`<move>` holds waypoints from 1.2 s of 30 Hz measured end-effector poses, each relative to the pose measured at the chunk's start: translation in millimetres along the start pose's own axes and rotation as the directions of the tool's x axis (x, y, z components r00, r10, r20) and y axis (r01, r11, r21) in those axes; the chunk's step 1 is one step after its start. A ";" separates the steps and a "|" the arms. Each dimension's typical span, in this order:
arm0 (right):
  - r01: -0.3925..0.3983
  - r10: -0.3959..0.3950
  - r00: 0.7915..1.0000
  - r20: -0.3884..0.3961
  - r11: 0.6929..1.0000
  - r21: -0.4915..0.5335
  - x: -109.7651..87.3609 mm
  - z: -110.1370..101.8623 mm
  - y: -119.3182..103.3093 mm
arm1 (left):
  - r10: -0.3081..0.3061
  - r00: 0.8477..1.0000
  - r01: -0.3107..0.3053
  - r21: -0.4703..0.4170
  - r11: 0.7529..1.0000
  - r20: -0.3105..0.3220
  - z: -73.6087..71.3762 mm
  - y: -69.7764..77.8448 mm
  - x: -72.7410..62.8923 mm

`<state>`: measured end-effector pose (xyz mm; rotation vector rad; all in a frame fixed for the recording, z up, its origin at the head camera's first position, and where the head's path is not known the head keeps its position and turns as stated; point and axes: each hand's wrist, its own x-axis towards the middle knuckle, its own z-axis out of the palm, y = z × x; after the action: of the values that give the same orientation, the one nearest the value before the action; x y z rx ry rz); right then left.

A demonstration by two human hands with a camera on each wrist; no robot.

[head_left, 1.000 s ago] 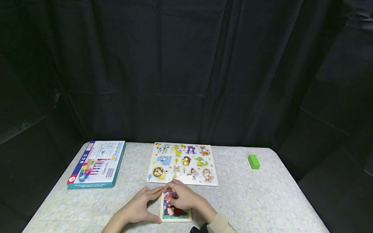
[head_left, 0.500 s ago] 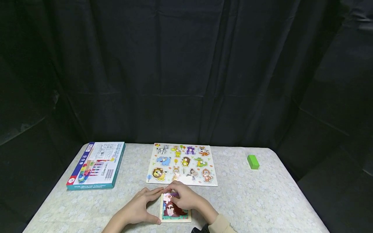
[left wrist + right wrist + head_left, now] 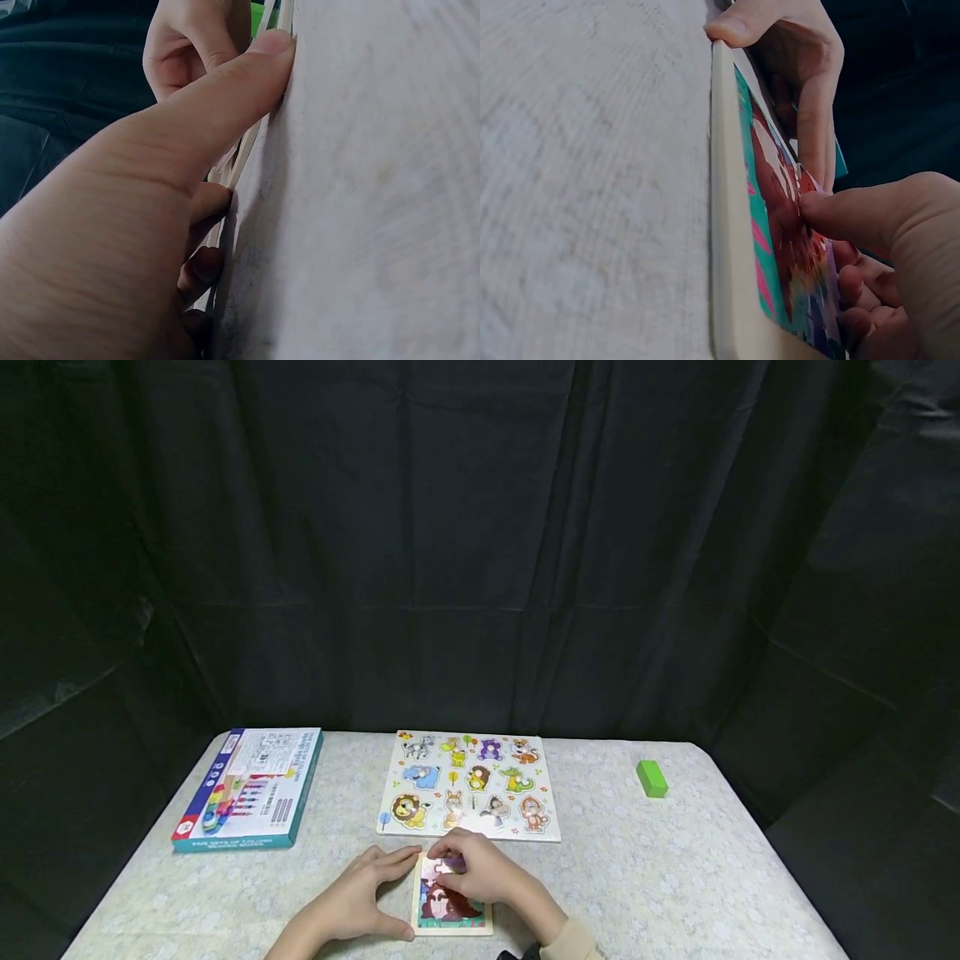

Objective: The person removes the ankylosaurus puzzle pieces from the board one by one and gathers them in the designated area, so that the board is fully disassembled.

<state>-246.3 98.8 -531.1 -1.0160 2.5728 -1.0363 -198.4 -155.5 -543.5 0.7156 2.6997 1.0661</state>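
Note:
A small wooden jigsaw puzzle point(image 3: 453, 932) with a light frame and a brown animal picture lies at the table's near side. My left hand point(image 3: 360, 893) braces its left edge, thumb at the lower corner and straight index finger at the upper one. Over the upper right part is my right hand point(image 3: 480, 868), fingers curled, pinching a puzzle piece near the top; the hand partly hides the piece. In the right wrist view the right thumb point(image 3: 855, 214) touches the picture, with the other fingers bent beyond it. The left wrist view shows the left thumb point(image 3: 232, 86) along the frame's edge.
Just behind the puzzle lies a white animal peg board point(image 3: 468, 785). A flat toy box point(image 3: 251, 785) with a teal side stands at the left, and a green block point(image 3: 652, 778) at the right. Black cloth point(image 3: 480, 568) hangs around the patterned tabletop point(image 3: 600, 877).
My right fingers have shifted slightly right from the puzzle's upper left corner, uncovering more of its top left. The left hand stays in place against the edge.

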 end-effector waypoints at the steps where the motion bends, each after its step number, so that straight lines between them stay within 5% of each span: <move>1: 0.010 -0.010 1.000 -0.004 1.000 -0.006 -0.3 -0.3 0.0 | 0.001 1.000 -0.001 0.004 1.000 0.000 0.2 0.0 -0.1; 20: -0.024 0.024 1.000 -0.005 0.994 -0.111 -0.7 1.3 -13.5 | 0.052 0.999 -0.052 0.017 0.999 -0.013 -0.3 2.5 -2.7; 29: -0.051 0.055 0.998 -0.021 0.986 0.157 -2.2 6.9 -6.9 | 0.031 0.999 -0.031 0.024 0.999 -0.009 -0.4 0.5 -1.9; 36: -0.044 0.052 0.997 -0.050 0.989 0.143 -5.3 7.3 -2.0 | 0.030 0.999 -0.030 0.019 0.999 -0.012 0.4 0.4 -1.2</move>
<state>-238.3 97.3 -535.6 -0.8984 2.5090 -1.2294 -197.1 -155.6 -543.6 0.7575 2.7213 1.0574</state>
